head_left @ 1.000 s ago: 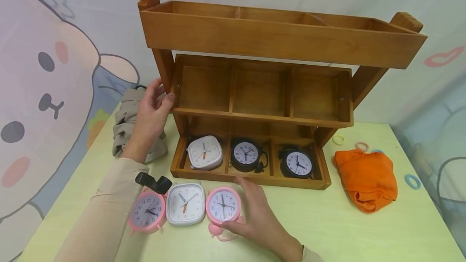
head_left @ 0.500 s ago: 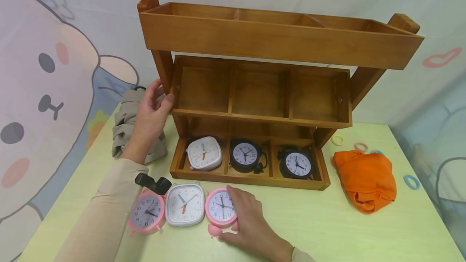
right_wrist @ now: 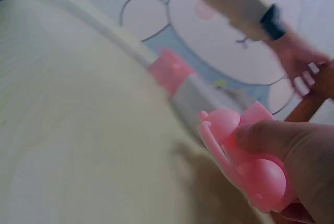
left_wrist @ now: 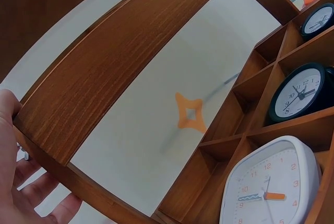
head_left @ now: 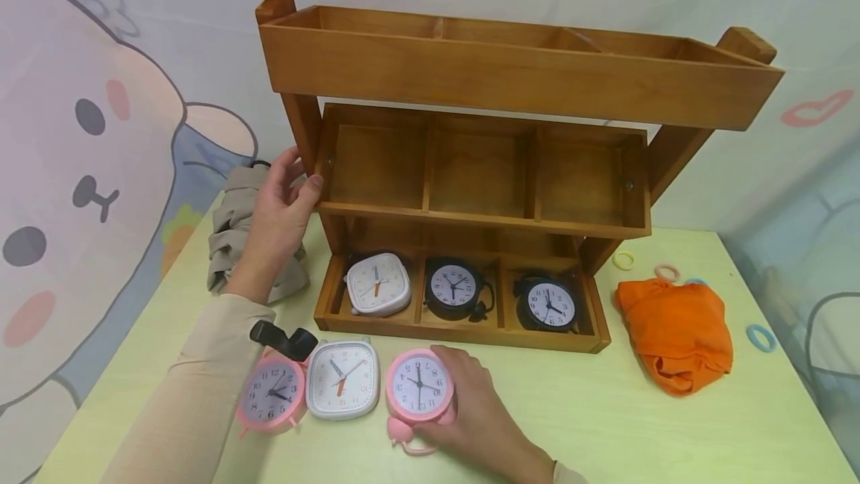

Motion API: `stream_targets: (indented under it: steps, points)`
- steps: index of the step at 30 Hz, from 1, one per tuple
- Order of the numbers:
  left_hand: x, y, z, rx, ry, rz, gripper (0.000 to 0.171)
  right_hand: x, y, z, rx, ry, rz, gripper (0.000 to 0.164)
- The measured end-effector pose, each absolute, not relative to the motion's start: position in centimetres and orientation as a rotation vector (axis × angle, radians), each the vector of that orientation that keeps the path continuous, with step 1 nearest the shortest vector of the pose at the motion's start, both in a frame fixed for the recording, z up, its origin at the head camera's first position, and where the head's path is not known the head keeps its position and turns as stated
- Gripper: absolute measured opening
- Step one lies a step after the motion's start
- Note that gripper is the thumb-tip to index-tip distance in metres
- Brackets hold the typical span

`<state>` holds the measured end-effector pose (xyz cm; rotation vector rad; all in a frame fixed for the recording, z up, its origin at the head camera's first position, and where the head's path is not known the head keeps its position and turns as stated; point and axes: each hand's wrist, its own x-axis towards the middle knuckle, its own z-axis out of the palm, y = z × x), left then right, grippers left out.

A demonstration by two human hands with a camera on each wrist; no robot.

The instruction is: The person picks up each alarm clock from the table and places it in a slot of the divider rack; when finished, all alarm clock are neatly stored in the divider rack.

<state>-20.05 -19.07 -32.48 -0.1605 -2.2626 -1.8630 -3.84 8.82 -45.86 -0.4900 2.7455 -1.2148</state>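
My right hand grips a pink twin-bell alarm clock by its side. In the right wrist view, the thumb presses by the bells of this alarm clock, and a shadow falls below it on the table. Left of it lie a white square clock and another pink alarm clock, partly behind my left wrist's camera. My left hand holds the left side of the wooden three-tier shelf. Its bottom tier contains a white clock and two black alarm clocks, one per compartment.
A grey cloth bundle sits behind my left forearm. On the right lies an orange cloth, with a blue ring, a yellow ring and a pink ring around it. A printed curtain hangs behind the table.
My right fingers have closed round the right pink alarm clock. It has risen slightly and shifted a little right, away from the white clock. The left hand stays on the shelf.
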Motion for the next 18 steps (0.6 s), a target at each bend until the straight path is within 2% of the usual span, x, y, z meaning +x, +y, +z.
stream_targets:
  steps: [10, 18]
  points:
    - [-19.9, -19.1, -32.4, -0.146, -2.272, -1.864, 0.057, -5.6, 13.2, -36.5, -0.445, 2.929, -1.512, 0.103]
    - [-19.9, -19.1, -32.4, -0.147, -2.274, -1.857, 0.058, -10.3, 18.0, -29.1, -0.393, 3.21, -1.724, 0.089]
